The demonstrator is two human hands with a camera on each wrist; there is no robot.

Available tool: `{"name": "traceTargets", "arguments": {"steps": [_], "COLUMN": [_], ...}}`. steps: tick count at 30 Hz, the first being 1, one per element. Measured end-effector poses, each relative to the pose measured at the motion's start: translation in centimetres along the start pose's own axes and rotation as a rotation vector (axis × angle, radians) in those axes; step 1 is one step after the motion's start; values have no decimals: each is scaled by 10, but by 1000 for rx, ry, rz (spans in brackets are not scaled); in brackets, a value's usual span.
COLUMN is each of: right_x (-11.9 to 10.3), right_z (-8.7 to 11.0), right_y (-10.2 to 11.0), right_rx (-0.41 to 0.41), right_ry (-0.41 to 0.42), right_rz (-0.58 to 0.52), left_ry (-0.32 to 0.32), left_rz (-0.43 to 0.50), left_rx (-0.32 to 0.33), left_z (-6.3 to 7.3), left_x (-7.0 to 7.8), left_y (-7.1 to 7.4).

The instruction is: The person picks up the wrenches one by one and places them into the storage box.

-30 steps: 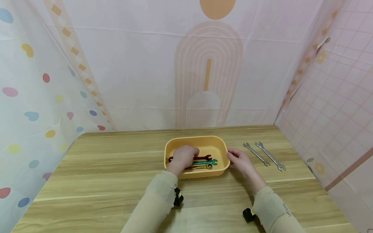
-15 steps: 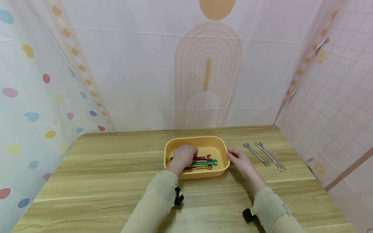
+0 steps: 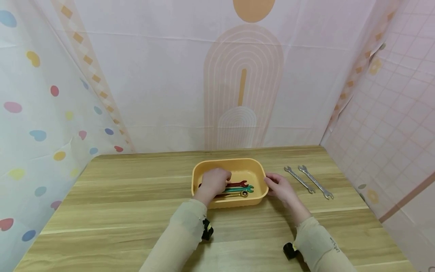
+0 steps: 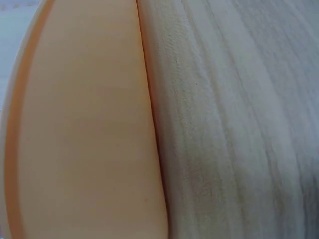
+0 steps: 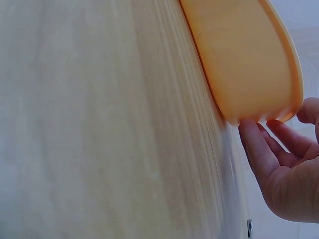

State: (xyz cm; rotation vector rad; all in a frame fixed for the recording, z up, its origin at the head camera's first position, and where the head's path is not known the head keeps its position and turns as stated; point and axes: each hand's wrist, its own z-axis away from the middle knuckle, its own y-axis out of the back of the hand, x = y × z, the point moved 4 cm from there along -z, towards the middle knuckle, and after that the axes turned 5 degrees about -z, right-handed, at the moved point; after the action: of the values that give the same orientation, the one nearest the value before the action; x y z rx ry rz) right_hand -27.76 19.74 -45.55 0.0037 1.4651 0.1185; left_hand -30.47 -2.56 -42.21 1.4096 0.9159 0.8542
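Observation:
A yellow-orange plastic bin (image 3: 231, 204) sits on the wooden table. Inside lie a red wrench (image 3: 239, 184), a green wrench (image 3: 238, 190) and a gold wrench with a ring end (image 3: 238, 194), side by side. My left hand (image 3: 215, 183) reaches in over the near wall and grips the red wrench around its middle; its fingertips are hidden behind the hand. At the right end, my right hand (image 3: 280, 187) holds the bin, thumb at the rim and fingers against the outer wall, as the right wrist view shows. The left wrist view has only the bin's outer wall (image 4: 89, 124) and tabletop.
Two silver open-end wrenches, a shorter one (image 3: 300, 180) and a longer one (image 3: 316, 182), lie slanted on the table (image 3: 119, 211) right of the bin. Patterned cloth (image 3: 159, 94) hangs behind the table and along both sides.
The red wrench has turned and shifted slightly under my left hand, its open end catching the light differently. My right hand and the bin have stayed in place.

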Motion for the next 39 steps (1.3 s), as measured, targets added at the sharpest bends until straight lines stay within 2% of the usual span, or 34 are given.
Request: {"name": "traceTargets", "arguments": {"steps": [8, 23, 39], "right_x": [-1, -2, -1], "right_z": [1, 2, 0], "right_y": [0, -1, 0], "right_rx": [-4, -3, -4], "right_ry": [-5, -1, -1], "right_rz": [-2, 2, 7], "left_ry": [-33, -61, -112], "left_rz": [-50, -73, -69], "left_rx": [68, 164, 377], "left_z": [3, 10, 22], "left_x": [5, 12, 17], "left_y": [8, 19, 34]}}
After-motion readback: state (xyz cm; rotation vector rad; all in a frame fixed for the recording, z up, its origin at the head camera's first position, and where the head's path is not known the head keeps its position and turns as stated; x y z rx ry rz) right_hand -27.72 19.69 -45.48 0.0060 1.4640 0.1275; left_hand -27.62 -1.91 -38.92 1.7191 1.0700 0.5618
